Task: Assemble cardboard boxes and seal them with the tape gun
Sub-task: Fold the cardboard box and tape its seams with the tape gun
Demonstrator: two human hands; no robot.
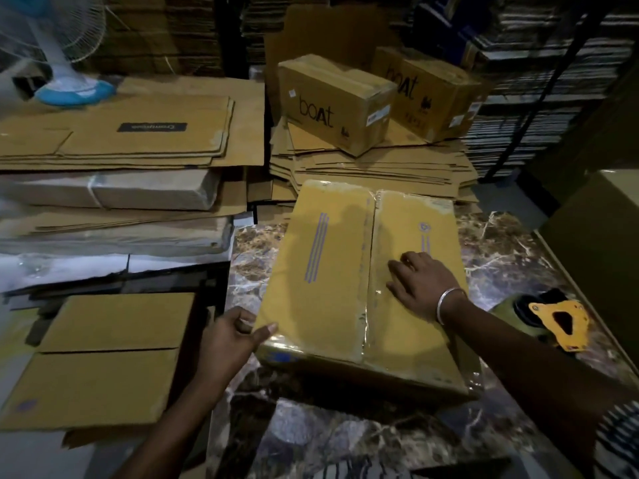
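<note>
A closed cardboard box [328,278] lies on the marble surface in the middle, with clear tape along its centre seam. My left hand [231,335] grips the box's near left corner, thumb on top. My right hand [420,285] lies flat, fingers spread, on the right flap beside the taped seam; a metal bangle sits on that wrist. The yellow and black tape gun [556,318] rests on the marble to the right of the box, apart from both hands.
Flattened cartons [100,361] lie at the near left. Stacks of flat cardboard [138,140] fill the left and the back. Two assembled "boat" boxes [332,102] sit on a flat pile behind. A fan base [74,91] stands far left. A large carton [601,243] stands on the right.
</note>
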